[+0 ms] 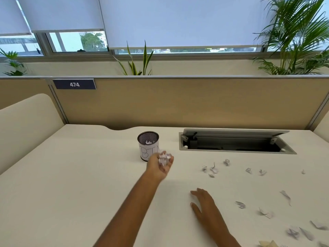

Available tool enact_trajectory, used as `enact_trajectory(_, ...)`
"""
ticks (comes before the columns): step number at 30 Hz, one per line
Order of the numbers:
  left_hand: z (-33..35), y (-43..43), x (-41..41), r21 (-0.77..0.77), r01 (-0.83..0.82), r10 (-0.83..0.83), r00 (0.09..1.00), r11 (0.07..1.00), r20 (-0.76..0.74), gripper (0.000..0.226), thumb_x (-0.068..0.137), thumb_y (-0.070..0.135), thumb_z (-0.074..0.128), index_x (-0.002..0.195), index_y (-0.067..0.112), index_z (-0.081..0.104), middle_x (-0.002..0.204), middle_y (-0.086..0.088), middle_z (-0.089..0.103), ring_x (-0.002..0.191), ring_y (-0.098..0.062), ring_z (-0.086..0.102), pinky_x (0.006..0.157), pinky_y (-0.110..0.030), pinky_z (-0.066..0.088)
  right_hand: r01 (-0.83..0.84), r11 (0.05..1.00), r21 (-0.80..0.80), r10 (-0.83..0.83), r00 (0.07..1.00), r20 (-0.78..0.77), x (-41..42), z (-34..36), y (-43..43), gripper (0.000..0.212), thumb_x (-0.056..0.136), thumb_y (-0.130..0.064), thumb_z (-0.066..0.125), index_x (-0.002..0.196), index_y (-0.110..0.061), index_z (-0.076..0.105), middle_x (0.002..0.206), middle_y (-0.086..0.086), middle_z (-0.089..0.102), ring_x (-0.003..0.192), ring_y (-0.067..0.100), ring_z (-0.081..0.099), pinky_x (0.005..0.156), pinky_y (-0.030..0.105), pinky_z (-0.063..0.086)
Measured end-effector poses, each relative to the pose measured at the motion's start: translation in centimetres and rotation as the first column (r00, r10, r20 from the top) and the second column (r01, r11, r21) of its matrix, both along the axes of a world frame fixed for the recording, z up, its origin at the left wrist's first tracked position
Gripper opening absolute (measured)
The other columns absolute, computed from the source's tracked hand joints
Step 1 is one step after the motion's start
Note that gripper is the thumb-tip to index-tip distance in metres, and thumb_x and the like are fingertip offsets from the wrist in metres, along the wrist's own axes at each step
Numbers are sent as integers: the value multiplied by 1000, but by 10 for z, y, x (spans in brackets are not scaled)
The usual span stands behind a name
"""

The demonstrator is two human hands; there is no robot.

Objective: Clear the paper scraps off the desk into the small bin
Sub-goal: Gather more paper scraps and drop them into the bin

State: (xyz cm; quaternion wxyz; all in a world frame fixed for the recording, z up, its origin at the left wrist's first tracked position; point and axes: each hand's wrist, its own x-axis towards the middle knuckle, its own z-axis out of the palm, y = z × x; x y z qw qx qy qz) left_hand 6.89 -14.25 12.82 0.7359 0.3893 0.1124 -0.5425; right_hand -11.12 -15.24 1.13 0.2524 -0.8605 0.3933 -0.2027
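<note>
A small black mesh bin (148, 146) with a white paper label stands near the middle back of the cream desk (80, 184); some white scraps lie inside it. My left hand (159, 166) is stretched out just right of the bin, palm up, cupping a bunch of crumpled paper scraps (164, 158). My right hand (204, 205) rests flat on the desk, fingers apart, holding nothing. Several loose scraps (213, 169) lie to the right in the middle, and more scraps (265, 213) lie toward the front right corner.
An open cable hatch (235, 142) with a raised lid is sunk into the desk right of the bin. A tan partition (178, 102) with a "474" tag walls the back. A cream side panel (26, 125) stands at the left.
</note>
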Motion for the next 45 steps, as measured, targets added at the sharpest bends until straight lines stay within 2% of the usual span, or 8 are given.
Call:
enact_trajectory(5, 45, -35, 43, -7, -149, 149, 982, 989, 115, 38, 95, 0, 15, 64, 5, 37, 68, -9, 37, 57, -16, 37, 37, -12, 45, 19, 956, -293, -42, 997, -71, 5, -5, 5, 27, 57, -8, 86, 81, -12, 73, 89, 9, 75, 82, 27, 72, 54, 30, 57)
enact_trajectory(6, 50, -41, 48, 28, -176, 170, 974, 984, 150, 37, 94, 0, 15, 62, 6, 33, 67, -8, 33, 55, -16, 32, 45, -15, 45, 16, 929, -370, -47, 996, -75, 5, -4, 4, 5, 76, -16, 72, 80, -13, 73, 88, 8, 75, 82, 25, 73, 55, 28, 57)
enact_trajectory(9, 58, -53, 61, 109, -249, 234, 963, 962, 138, 29, 91, 6, 18, 64, 9, 26, 76, -7, 31, 55, -16, 19, 54, -21, 27, 50, 900, -433, -111, 987, -117, 4, -9, 1, 70, 98, -33, 8, 78, -14, 73, 88, 6, 75, 83, 23, 72, 58, 26, 57)
enact_trajectory(14, 62, -58, 67, 91, -207, 199, 975, 974, 95, 49, 95, 17, 28, 143, 8, 23, 152, -13, 17, 140, -34, 22, 116, -47, 25, 66, 945, -319, -95, 993, -75, 7, -2, 4, 30, 55, 1, 83, 79, -12, 73, 89, 9, 75, 85, 27, 72, 56, 30, 57)
enact_trajectory(21, 22, -38, 33, -7, -70, 67, 910, 997, 408, 20, 100, 16, 36, 109, 14, 54, 113, -8, 54, 113, -18, 55, 97, -29, 45, 66, 970, -235, -73, 997, -19, 3, -8, 4, 36, 57, 9, 79, 86, -10, 72, 98, 9, 73, 95, 24, 69, 69, 28, 57)
enact_trajectory(26, -59, 16, -27, 315, -52, -262, 436, 948, 861, 29, 96, 2, 41, 119, 3, 59, 125, -13, 60, 119, -26, 54, 103, -29, 39, 113, 982, -150, -106, 993, 58, 0, -12, 5, 28, 80, 8, 57, 103, -6, 67, 118, 11, 65, 119, 23, 55, 96, 32, 46)
enact_trajectory(33, -125, 108, -65, 353, -21, -348, -234, 935, 908, 28, 98, 9, 42, 119, 15, 59, 121, 15, 51, 121, 1, 44, 101, -2, 24, 122, 992, -20, -120, 988, 93, -10, -5, 11, 27, 86, 4, 49, 105, -5, 65, 122, 10, 61, 122, 23, 50, 100, 22, 34)
enact_trajectory(45, -113, 164, -79, 423, 226, -186, -653, 877, 734, 33, 91, 26, 40, 89, 14, 70, 93, -2, 70, 82, -18, 66, 75, -19, 41, 119, 985, 126, -148, 957, 249, -46, 5, 52, 15, 85, 2, 58, 91, -5, 70, 102, 9, 68, 100, 21, 59, 86, 14, 34)
